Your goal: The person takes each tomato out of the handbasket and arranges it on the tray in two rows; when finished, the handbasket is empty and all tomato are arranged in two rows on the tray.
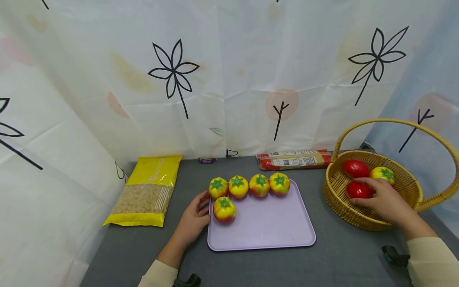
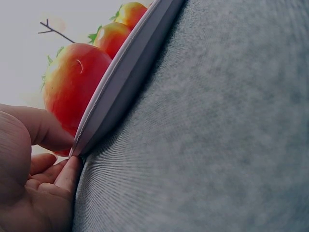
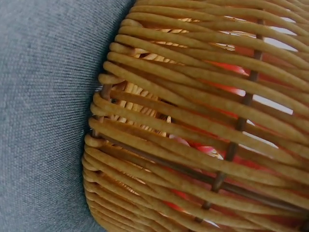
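Note:
My left hand (image 1: pixel 193 219) is at the left edge of a lavender tray (image 1: pixel 265 227); the left wrist view shows thumb and fingers pinching the tray's rim (image 2: pixel 104 101). Four yellow-red toy tomatoes (image 1: pixel 238 187) with green leaf tops line the tray's far side, and another tomato (image 1: pixel 224 210) sits in front of the leftmost. Inside the wicker basket (image 1: pixel 335 199) at the right, my right hand (image 1: pixel 385 201) grips a red tomato (image 1: pixel 357 190). Beside it lie another red tomato (image 1: pixel 356 169) and a yellow one (image 1: pixel 383 173). Basket weave (image 3: pixel 193 106) hides that hand in the right wrist view.
A yellow bag of pasta (image 1: pixel 145 191) lies left of the tray. Red-and-clear packs (image 1: pixel 294 160) lie along the back near the curtain, with a small purple wrapper (image 1: pixel 206 160) farther left. The basket's tall handle (image 1: pixel 394 120) arches over its opening.

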Available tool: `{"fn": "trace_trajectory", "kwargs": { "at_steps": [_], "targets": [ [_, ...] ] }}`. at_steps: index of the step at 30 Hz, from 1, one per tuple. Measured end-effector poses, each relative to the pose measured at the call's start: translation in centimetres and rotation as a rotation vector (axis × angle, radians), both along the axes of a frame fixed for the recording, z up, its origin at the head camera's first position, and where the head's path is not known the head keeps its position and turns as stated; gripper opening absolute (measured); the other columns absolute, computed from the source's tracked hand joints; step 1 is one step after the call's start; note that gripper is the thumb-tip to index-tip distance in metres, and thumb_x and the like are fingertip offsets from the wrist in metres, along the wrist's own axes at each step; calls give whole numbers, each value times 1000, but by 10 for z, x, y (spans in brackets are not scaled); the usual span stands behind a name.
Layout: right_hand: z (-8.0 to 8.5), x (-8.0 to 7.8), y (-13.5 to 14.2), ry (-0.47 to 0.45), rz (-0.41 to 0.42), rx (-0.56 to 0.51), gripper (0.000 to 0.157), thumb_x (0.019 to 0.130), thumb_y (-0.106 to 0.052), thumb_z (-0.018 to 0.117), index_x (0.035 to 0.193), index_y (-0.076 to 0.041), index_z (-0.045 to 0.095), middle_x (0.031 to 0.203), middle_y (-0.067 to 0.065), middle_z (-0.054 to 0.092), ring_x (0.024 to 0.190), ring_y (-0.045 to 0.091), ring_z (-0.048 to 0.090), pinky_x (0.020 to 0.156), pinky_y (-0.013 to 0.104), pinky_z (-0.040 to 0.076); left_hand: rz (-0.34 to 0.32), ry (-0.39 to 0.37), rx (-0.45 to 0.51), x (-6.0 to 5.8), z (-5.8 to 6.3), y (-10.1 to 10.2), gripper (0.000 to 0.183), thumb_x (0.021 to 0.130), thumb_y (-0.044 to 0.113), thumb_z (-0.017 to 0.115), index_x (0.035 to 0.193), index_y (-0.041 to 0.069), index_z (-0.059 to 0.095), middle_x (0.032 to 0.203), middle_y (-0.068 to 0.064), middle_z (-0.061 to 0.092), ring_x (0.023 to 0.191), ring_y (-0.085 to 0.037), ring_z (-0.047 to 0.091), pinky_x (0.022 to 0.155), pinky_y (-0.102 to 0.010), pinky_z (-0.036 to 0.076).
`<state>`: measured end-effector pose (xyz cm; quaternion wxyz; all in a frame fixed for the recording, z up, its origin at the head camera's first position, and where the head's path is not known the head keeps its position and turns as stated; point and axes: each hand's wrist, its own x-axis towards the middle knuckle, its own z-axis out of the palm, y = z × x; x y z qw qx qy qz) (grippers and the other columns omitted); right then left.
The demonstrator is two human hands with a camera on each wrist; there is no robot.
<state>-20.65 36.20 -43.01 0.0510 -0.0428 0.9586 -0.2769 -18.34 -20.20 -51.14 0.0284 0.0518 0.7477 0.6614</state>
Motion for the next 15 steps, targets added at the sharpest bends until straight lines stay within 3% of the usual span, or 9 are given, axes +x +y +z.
{"fn": "trace_trajectory", "kwargs": {
  "at_steps": [9, 15],
  "targets": [
    [2, 0, -5, 4, 40, -47, 81, 93, -21, 87, 151, 11, 41, 142, 45, 40, 122, 65, 44, 92, 81, 50, -1, -2, -23, 0, 0, 0, 84, 87, -14, 64, 165, -4, 35, 167, -23, 40, 150, -41, 44, 117, -48, 42],
    [1, 0, -2, -16, 14, -51, 89, 97, -25, 83, 160, 9, 31, 140, 50, 29, 116, 67, 42, 85, 78, 53, -2, -7, -34, 0, 0, 0, 84, 87, -13, 65, 166, -3, 36, 167, -22, 40, 150, -39, 45, 117, -46, 42]
  ]
}}
